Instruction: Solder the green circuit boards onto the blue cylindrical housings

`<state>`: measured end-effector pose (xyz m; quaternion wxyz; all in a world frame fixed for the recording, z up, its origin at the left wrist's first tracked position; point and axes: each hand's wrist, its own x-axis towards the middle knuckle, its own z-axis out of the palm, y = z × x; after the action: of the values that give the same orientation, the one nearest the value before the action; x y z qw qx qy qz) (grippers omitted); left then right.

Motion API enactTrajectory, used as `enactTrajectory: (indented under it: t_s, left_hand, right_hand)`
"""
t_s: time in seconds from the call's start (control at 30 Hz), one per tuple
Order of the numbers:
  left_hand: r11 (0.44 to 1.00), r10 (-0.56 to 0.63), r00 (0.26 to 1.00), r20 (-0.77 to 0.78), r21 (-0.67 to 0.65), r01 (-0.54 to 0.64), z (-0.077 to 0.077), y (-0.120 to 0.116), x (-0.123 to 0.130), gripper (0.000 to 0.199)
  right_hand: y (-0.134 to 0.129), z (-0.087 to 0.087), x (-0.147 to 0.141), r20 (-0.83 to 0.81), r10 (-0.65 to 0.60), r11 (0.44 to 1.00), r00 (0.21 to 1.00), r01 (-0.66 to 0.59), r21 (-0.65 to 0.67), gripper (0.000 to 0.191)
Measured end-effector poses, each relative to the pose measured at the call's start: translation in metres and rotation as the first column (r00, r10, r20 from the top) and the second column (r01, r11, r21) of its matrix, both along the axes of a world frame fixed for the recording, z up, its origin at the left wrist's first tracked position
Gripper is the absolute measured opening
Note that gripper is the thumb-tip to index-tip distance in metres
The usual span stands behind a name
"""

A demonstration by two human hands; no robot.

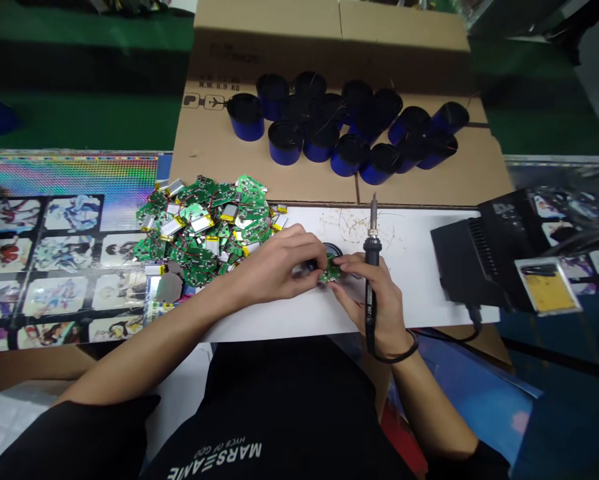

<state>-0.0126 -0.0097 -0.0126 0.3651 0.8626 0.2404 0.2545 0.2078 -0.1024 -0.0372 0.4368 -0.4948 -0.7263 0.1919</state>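
- Left hand [274,263]: closed on small green circuit board [330,271].
- Right hand [382,310]: wrapped around upright soldering iron [372,250].
- Left: heaped circuit boards [204,227].
- Far: blue cylinders [349,157] grouped on cardboard [472,180].

Centre of frame: a small green circuit board [330,270], pinched between the fingertips of the left hand [274,263] and the right hand [379,308]. A round black disc [333,249] lies just behind the board, partly hidden by the left hand's fingers [302,257]. A soldering iron [372,267] is gripped in the right hand, its black handle nearly upright and its metal tip pointing up, clear of the board. A dark cord [370,343] runs down from the handle's lower end.
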Motion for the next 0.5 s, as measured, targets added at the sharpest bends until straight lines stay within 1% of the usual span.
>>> enactTrajectory:
  t_s: [0.17,0.3,0.37,0.43,0.5]
  left_hand:
    - [0.994,0.053,0.994,0.096,0.094,-0.062,-0.007,-0.003,0.005,0.01]
    - [0.993,0.063,0.994,0.086,0.091,-0.071,-0.009,-0.005,0.006,0.009]
    - [0.995,0.065,0.995,0.072,0.076,-0.07,-0.009,-0.005,0.006,0.009]
    - [0.995,0.071,0.995,0.065,0.062,-0.075,-0.009,-0.005,0.006,0.009]
    - [0.996,0.076,0.995,0.061,0.05,-0.08,-0.01,-0.005,0.006,0.009]
  right_hand:
    - [0.007,0.002,0.006,0.014,0.003,1.0,1.0,-0.003,-0.007,0.046]
    - [0.007,0.004,0.005,-0.003,0.002,1.0,1.0,-0.002,-0.002,0.043]
    - [0.005,0.005,0.0,-0.034,-0.032,0.999,0.999,0.032,0.004,0.041]
    - [0.003,0.004,-0.006,-0.054,-0.09,0.996,0.994,0.091,0.023,0.038]
    - [0.001,0.002,-0.011,-0.05,-0.142,0.988,0.989,0.144,0.048,0.035]
